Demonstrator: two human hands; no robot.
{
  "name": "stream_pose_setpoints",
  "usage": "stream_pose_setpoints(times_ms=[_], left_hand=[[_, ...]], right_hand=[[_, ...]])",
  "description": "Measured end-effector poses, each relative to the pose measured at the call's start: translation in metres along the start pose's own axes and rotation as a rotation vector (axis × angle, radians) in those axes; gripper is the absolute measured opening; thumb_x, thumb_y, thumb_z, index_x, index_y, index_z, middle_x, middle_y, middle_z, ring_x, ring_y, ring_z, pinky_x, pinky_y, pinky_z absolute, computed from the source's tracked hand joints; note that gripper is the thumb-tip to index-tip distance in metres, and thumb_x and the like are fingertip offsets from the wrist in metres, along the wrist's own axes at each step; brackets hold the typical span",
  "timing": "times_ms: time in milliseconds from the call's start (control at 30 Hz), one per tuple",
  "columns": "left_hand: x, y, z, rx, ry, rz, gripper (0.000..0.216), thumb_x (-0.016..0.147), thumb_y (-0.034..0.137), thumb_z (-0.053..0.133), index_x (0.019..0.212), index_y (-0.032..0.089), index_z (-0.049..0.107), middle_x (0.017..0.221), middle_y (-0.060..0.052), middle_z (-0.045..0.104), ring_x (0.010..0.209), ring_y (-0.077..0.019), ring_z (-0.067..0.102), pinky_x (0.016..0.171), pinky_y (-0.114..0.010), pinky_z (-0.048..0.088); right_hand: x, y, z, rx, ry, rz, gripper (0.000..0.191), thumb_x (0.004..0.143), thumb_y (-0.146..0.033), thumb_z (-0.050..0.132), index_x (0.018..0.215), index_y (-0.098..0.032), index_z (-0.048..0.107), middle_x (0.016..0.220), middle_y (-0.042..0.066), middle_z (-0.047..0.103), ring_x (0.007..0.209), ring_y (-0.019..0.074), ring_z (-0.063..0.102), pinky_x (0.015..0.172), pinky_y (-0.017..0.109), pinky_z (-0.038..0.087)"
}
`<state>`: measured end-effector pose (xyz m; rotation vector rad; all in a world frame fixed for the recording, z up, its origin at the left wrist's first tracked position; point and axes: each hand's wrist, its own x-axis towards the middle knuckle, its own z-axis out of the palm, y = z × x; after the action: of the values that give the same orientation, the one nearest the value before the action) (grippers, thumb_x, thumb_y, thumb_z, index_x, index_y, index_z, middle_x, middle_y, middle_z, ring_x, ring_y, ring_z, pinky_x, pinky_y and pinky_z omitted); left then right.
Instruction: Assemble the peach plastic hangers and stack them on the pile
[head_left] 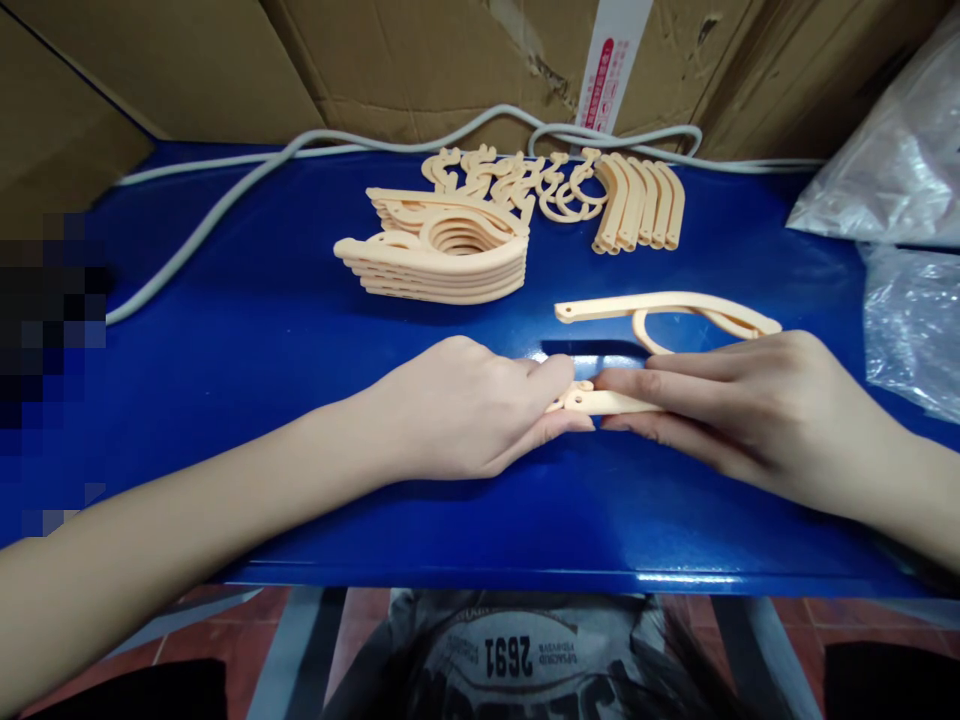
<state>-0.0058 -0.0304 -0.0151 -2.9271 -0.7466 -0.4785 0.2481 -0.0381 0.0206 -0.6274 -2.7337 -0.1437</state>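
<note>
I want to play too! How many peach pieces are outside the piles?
2. The held piece is pinched between the left hand and right hand; the loose piece lies on the blue table behind the right hand. Others may hide under hands.

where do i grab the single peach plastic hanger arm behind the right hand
Probably pinch the single peach plastic hanger arm by its straight bar from above on the far side: it lies flat and the right hand crowds its near loop.

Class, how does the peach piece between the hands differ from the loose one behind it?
The held piece is pinched between left hand and right hand, mostly hidden; the loose piece lies ungripped, in full view, showing a curved loop. Both are peach plastic.
</note>
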Motion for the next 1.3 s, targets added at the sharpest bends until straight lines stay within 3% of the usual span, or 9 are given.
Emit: stream_pose_setpoints(times_ms=[367,667,1000,1300], left_hand=[[0.0008,0.0041,-0.0028,0.043,0.05,-0.052,0.041,0.112,0.037,0.023,0.09,0.019,0.052,0.059,0.002,0.057,0.049,-0.0177,0.061,0.047,-0.03,0.018],[-0.0002,-0.0021,-0.0024,-0.175,-0.06,-0.111,0.037,0.108,0.044,0.035,0.083,0.021,0.049,0.053,0.005,0.052,0.046,-0.0153,0.052,0.048,-0.028,0.015],[0.0003,0.0008,-0.0021,-0.148,-0.096,-0.132,0.039,0.107,0.045,0.035,0.08,0.021,0.05,0.055,0.003,0.056,0.048,-0.0158,0.055,0.049,-0.029,0.017],[0.0006,-0.0013,-0.0045,-0.1,-0.077,-0.189,0.045,0.106,0.053,0.038,0.077,0.02,0.052,0.052,0.003,0.054,0.046,-0.015,0.052,0.049,-0.028,0.014]], right_hand=[[-0.0015,-0.0004,0.002,0.125,-0.024,0.095,0.028,0.106,-0.028,0.052,0.108,-0.014,0.077,0.095,0.006,0.083,0.073,0.019,0.077,0.058,0.029,0.051],[-0.0008,-0.0026,0.0013,-0.011,0.004,0.055,0.032,0.107,-0.029,0.051,0.114,-0.014,0.078,0.086,0.007,0.081,0.064,0.0185,0.075,0.051,0.027,0.049],[0.0001,-0.0026,-0.0008,-0.034,-0.008,0.049,0.033,0.108,-0.029,0.049,0.116,-0.018,0.079,0.084,0.005,0.08,0.063,0.0139,0.072,0.055,0.023,0.05],[0.0007,-0.0006,-0.0022,-0.009,0.002,0.061,0.031,0.107,-0.029,0.052,0.114,-0.016,0.079,0.083,0.006,0.08,0.065,0.0155,0.074,0.053,0.024,0.047]])
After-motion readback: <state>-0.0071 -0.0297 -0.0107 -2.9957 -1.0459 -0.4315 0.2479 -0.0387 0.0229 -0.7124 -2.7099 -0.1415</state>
